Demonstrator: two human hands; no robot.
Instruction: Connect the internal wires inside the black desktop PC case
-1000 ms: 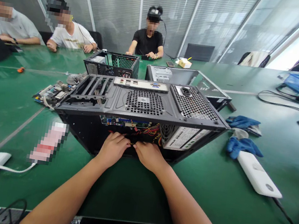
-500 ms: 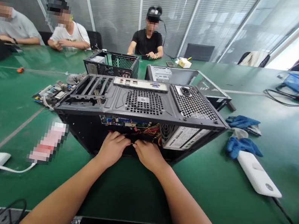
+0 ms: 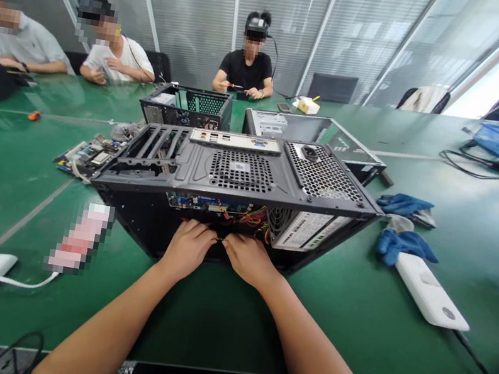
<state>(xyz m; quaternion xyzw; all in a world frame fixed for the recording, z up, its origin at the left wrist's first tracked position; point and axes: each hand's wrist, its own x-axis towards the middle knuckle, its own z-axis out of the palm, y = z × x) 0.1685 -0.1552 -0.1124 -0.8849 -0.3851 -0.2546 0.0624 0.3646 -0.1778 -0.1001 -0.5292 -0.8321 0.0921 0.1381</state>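
Table: A broad green table [image 3: 216,328] fills the foreground of my head-camera feed, with co-workers [image 3: 247,72] seated along its far side.
Computer case: The open black computer case [image 3: 242,173] stands mid-table directly before me, its ported, vented panel facing up and its open side toward me.
Far chassis: Just behind it sit a black chassis [image 3: 186,109] at left and a silver chassis [image 3: 295,126] at right.
Power supply: A labelled power supply [image 3: 311,232] sits inside the case at right, beside red and yellow cables [image 3: 251,216].
Hands: My left hand [image 3: 189,247] and right hand [image 3: 247,257] meet almost fingertip to fingertip at the near opening, both pinching a thin wire.
Gloves: Blue gloves [image 3: 406,246] lie right of the case, near a white power bank [image 3: 428,290].
Wire: The thin wire [image 3: 220,239] shows between the fingertips, its ends hidden.
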